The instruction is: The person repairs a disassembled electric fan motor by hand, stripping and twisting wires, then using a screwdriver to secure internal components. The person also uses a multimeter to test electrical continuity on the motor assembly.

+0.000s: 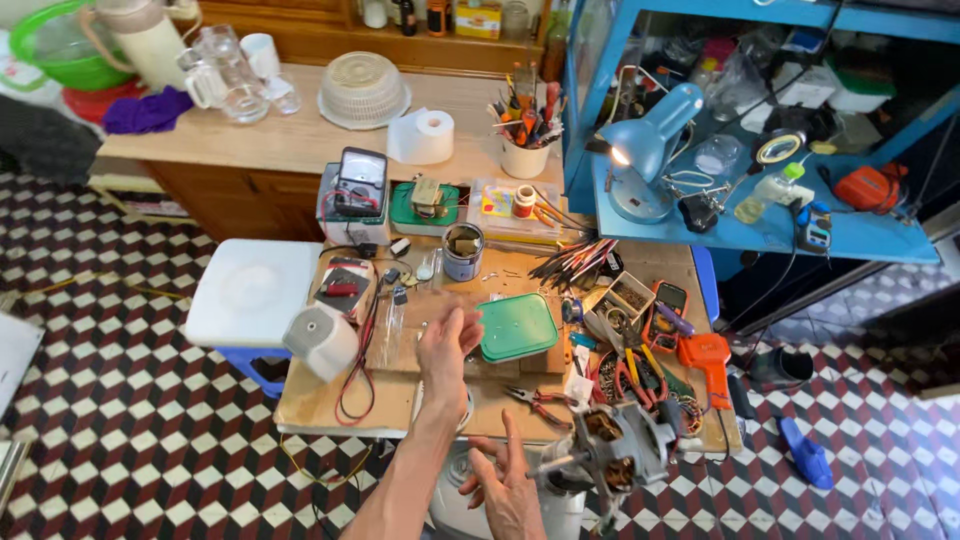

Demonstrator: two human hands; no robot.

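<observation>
My left hand [447,348] reaches forward over a wooden board [400,345] on the small workbench [320,400]. Its fingers are apart and hold nothing. A green plastic lid [516,326] lies just right of it. My right hand [510,485] is low at the near edge, fingers spread and empty. It hovers just left of a bare electric motor [612,448] with copper windings, close to the motor's shaft. Red-handled pliers [541,404] lie on the bench between the two hands.
A white boxy device [322,340] and red and black leads [358,370] lie left of the board. A tin can [463,250], an analog meter [357,185], a lit blue lamp [645,150] and an orange tool [705,355] crowd the bench. A white stool [255,290] stands on the left.
</observation>
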